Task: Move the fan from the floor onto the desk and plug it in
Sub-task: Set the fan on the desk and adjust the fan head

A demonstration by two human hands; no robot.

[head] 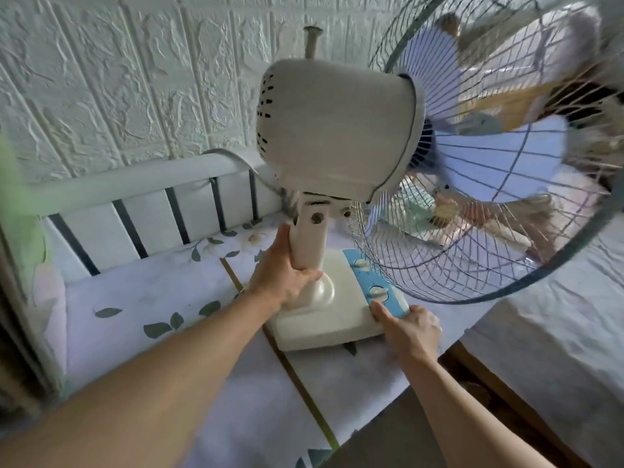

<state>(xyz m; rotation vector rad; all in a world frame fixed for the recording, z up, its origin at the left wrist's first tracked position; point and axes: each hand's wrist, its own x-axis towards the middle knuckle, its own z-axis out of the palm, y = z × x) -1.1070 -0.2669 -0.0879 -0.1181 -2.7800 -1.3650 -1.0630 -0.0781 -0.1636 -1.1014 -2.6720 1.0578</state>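
Both forearms bare, no sleeves; L hand (282, 276), R hand (410, 332)

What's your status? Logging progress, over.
Left hand gripping cream plastic fan at its neck; right hand on its base. Fan upright on floral-covered desk. Plug unseen.

Cream fan (337, 136) upright on floral-covered desk (152, 298), base perhaps slightly tilted.
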